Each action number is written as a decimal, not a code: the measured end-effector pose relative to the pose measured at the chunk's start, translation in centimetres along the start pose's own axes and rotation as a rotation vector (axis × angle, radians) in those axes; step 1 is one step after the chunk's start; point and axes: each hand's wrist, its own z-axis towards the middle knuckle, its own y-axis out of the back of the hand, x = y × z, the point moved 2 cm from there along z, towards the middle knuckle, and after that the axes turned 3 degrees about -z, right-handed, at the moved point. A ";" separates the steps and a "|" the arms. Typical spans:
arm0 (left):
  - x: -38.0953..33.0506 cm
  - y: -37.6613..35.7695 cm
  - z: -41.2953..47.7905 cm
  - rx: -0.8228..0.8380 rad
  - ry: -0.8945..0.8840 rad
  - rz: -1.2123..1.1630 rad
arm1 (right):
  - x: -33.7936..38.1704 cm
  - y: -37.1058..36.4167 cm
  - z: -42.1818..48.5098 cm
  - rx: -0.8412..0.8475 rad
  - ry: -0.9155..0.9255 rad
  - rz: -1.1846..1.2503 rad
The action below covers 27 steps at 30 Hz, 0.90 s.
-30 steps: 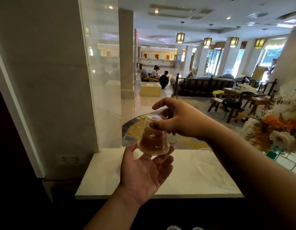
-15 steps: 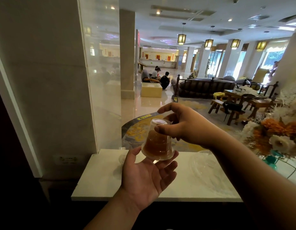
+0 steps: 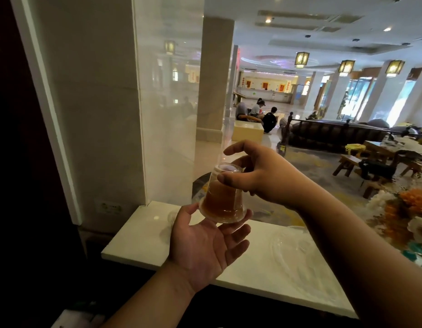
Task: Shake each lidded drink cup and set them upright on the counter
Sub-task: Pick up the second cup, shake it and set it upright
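A clear plastic drink cup (image 3: 223, 200) holding brown liquid is upside down above the white counter (image 3: 139, 240), its lid end at the bottom. My right hand (image 3: 259, 176) pinches the cup's upturned base from the right, with thumb in front and fingers behind. My left hand (image 3: 205, 245) lies palm up under the cup, fingers spread and relaxed, with the lid rim resting on its fingertips. Both hands hover over the counter's middle.
A glass pane and a marble pillar (image 3: 110, 114) stand at the counter's left. Clear plastic items (image 3: 297, 247) lie on the counter to the right, partly behind my right forearm. A flower arrangement (image 3: 409, 218) stands at the far right. A lobby with furniture stretches beyond.
The upside-down cup and both hands have stayed together and dropped slightly towards the counter. The camera has turned left, so the pillar fills more of the view.
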 end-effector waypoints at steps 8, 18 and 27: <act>0.9 0.1 0.3 -0.041 -0.048 0.040 | -1.8 0.2 0.4 0.032 0.065 0.034; -2.5 2.1 1.2 -0.109 -0.059 0.090 | -2.5 -1.7 2.1 -0.040 0.016 0.147; -11.9 4.3 2.5 -0.035 -0.161 0.649 | -5.4 -6.5 0.4 -0.228 -0.078 0.652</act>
